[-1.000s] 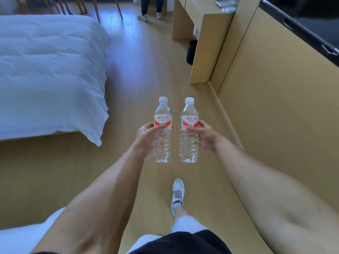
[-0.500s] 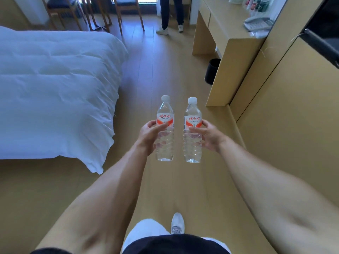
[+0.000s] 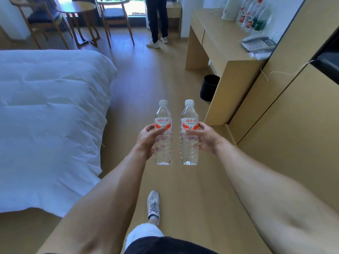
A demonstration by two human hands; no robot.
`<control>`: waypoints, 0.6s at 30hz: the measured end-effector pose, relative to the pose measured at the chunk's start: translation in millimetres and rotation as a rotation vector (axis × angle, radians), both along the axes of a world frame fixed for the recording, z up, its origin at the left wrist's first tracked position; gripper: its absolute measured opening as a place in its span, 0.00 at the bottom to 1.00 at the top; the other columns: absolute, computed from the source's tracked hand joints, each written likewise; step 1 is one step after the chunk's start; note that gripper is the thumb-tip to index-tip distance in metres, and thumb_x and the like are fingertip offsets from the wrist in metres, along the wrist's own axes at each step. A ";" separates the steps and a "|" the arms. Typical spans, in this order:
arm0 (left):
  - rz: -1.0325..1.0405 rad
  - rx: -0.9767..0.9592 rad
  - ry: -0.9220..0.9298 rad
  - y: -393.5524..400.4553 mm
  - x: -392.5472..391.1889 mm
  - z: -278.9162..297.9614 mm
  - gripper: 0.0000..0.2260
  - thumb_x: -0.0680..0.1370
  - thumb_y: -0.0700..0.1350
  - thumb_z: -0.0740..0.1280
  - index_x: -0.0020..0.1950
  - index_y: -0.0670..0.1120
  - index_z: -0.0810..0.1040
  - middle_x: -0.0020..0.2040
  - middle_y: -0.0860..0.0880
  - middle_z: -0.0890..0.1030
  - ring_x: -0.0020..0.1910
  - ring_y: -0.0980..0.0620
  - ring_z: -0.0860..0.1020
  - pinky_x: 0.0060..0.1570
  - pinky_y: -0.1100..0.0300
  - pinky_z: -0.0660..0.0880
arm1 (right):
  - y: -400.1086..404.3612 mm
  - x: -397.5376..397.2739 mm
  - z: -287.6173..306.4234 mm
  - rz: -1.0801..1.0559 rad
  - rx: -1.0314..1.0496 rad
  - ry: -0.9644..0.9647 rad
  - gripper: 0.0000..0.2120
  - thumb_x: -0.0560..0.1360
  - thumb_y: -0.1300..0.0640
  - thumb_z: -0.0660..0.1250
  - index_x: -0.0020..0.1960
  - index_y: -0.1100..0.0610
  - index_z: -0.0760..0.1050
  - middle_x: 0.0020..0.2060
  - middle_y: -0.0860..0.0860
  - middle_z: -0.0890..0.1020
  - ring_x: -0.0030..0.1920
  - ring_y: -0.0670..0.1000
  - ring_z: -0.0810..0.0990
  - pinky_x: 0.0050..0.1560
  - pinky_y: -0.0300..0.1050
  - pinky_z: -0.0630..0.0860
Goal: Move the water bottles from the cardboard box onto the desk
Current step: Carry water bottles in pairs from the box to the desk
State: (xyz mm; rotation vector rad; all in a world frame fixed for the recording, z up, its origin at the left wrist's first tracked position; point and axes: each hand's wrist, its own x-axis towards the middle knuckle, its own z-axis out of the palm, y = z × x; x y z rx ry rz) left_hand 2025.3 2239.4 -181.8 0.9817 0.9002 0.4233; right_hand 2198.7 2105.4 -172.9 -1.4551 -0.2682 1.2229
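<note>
My left hand [image 3: 146,139] grips a clear water bottle [image 3: 163,116] with a white cap and a red and white label. My right hand [image 3: 206,137] grips a second, matching bottle [image 3: 189,115]. Both bottles are upright and side by side in front of me, above the wooden floor. The light wooden desk [image 3: 218,41] stands ahead on the right, well beyond the bottles. Several bottles [image 3: 252,14] stand at the desk's far right end. The cardboard box is out of view.
A bed with a white duvet [image 3: 49,116] fills the left. A black bin [image 3: 209,87] sits under the desk, a telephone [image 3: 257,43] on top. A person's legs [image 3: 157,19] stand ahead by the window, near a round table and chairs [image 3: 77,17]. Wooden panelling [image 3: 293,125] runs along the right.
I have walked forward with both bottles held the same way. The desk, bin and standing person have come nearer and more of the desk top shows.
</note>
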 end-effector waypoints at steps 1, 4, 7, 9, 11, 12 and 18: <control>-0.013 -0.001 -0.008 19.4 13.5 -0.7 0.27 0.70 0.45 0.80 0.66 0.43 0.76 0.55 0.43 0.85 0.52 0.44 0.85 0.45 0.45 0.82 | 16.5 11.5 -0.3 -0.008 0.000 -0.007 0.31 0.70 0.62 0.76 0.70 0.56 0.69 0.59 0.57 0.82 0.53 0.57 0.83 0.49 0.56 0.80; -0.057 -0.024 -0.017 78.6 54.7 1.5 0.26 0.70 0.45 0.80 0.65 0.43 0.76 0.55 0.43 0.85 0.52 0.43 0.85 0.48 0.42 0.82 | 66.9 45.7 1.9 -0.036 -0.018 -0.001 0.30 0.71 0.62 0.76 0.70 0.56 0.69 0.61 0.58 0.81 0.59 0.59 0.82 0.54 0.60 0.79; -0.092 -0.033 -0.022 135.4 93.4 6.9 0.26 0.71 0.44 0.80 0.65 0.42 0.76 0.54 0.41 0.85 0.51 0.42 0.85 0.49 0.42 0.82 | 113.9 78.5 5.8 -0.093 -0.029 0.008 0.30 0.72 0.63 0.75 0.70 0.57 0.69 0.62 0.60 0.81 0.60 0.61 0.81 0.58 0.63 0.78; -0.108 -0.036 -0.042 171.2 117.4 10.7 0.25 0.71 0.42 0.79 0.65 0.40 0.76 0.55 0.39 0.85 0.51 0.40 0.85 0.49 0.43 0.82 | 144.9 98.6 9.4 -0.130 -0.027 -0.003 0.30 0.71 0.63 0.75 0.70 0.57 0.69 0.62 0.61 0.80 0.60 0.62 0.80 0.63 0.66 0.75; -0.117 -0.038 -0.050 202.8 139.9 14.3 0.25 0.71 0.41 0.79 0.65 0.39 0.76 0.55 0.38 0.84 0.51 0.39 0.84 0.49 0.42 0.82 | 173.2 116.8 14.5 -0.146 -0.029 -0.014 0.31 0.69 0.62 0.76 0.69 0.57 0.70 0.62 0.61 0.81 0.58 0.61 0.81 0.64 0.66 0.74; -0.122 -0.043 -0.049 216.6 150.2 15.9 0.25 0.71 0.41 0.78 0.65 0.38 0.76 0.56 0.37 0.84 0.51 0.38 0.84 0.50 0.41 0.81 | 186.5 125.1 16.5 -0.151 -0.027 -0.016 0.32 0.68 0.61 0.77 0.69 0.57 0.70 0.61 0.60 0.81 0.56 0.60 0.81 0.63 0.65 0.75; -0.121 -0.064 -0.037 289.9 207.9 19.6 0.22 0.74 0.41 0.76 0.66 0.37 0.76 0.58 0.36 0.83 0.55 0.35 0.83 0.57 0.31 0.75 | 261.5 181.2 17.5 -0.172 -0.012 -0.004 0.37 0.61 0.58 0.79 0.68 0.57 0.71 0.59 0.60 0.82 0.56 0.61 0.82 0.61 0.64 0.77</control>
